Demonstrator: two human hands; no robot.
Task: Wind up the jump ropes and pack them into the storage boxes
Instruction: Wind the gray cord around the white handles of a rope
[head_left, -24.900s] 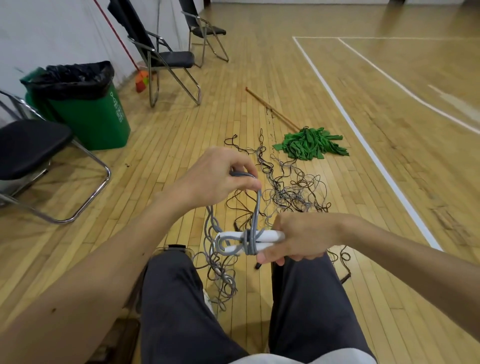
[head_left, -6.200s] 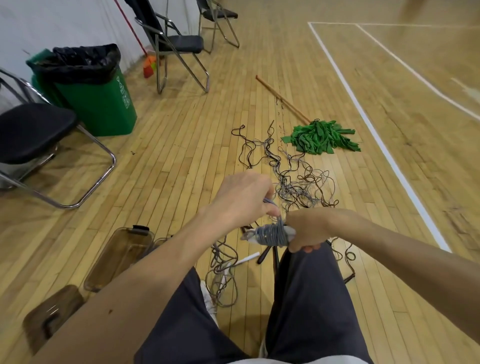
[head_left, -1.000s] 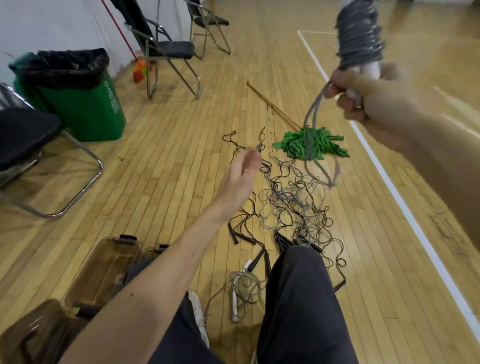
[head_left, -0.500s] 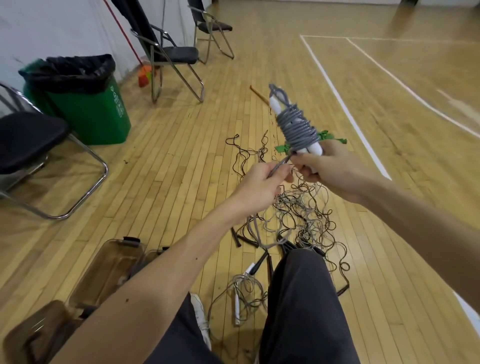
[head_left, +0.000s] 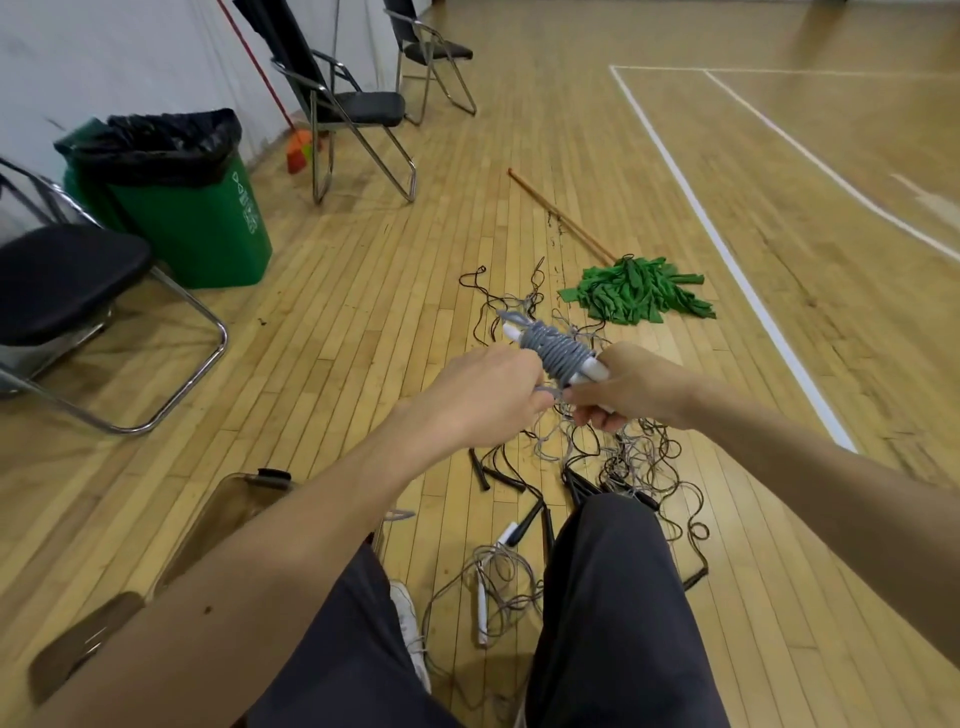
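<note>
A grey jump rope (head_left: 555, 351) is wound tightly round its two white handles into a bundle, held above my knees. My right hand (head_left: 631, 387) grips the lower end of the handles. My left hand (head_left: 491, 397) pinches the short loose end of the grey cord just below the bundle. A tangle of black and grey ropes (head_left: 613, 452) lies on the wooden floor beyond my legs, and another loose grey rope with a white handle (head_left: 485, 587) lies between my feet. A clear brown storage box (head_left: 228, 512) sits on the floor at my left, partly hidden by my left forearm.
A brown box lid (head_left: 78, 644) lies at the lower left. A green bin (head_left: 176, 197) and folding chairs (head_left: 343, 104) stand along the left wall. A green mop (head_left: 634, 291) lies past the ropes. White court lines run on the right.
My right hand has brought the wound bundle down from head height to above my knees. My left hand has come up from the floor side and taken the loose end of the cord.
</note>
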